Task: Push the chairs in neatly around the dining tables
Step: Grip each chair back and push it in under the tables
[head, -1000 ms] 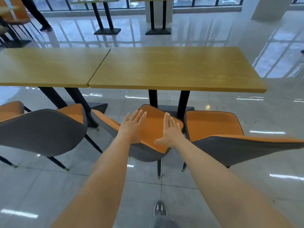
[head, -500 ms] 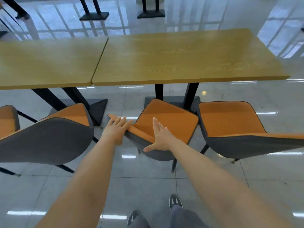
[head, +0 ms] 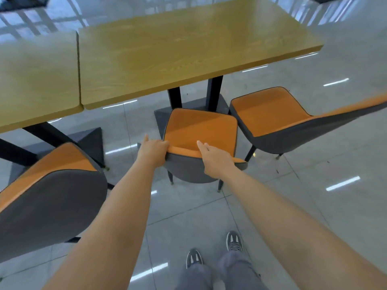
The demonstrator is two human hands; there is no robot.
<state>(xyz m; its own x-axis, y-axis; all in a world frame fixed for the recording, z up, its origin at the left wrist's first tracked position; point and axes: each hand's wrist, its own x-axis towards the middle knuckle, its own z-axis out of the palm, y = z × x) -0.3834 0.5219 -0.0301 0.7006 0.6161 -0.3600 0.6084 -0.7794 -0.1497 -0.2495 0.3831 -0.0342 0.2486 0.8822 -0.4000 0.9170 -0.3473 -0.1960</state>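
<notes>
My left hand (head: 152, 150) wraps its grip over the left end of the middle chair (head: 201, 141)'s backrest, fingers curled over the top edge. My right hand (head: 215, 160) lies on the same backrest further right, fingers straight and close together, pressing flat without closing round it. The chair stands in front of the wooden worktop (head: 184, 51), its orange seat just short of the near edge, beside the black pedestal legs. Another chair (head: 278, 120) sits to its right, and a third (head: 52, 189) to its left, nearer me.
</notes>
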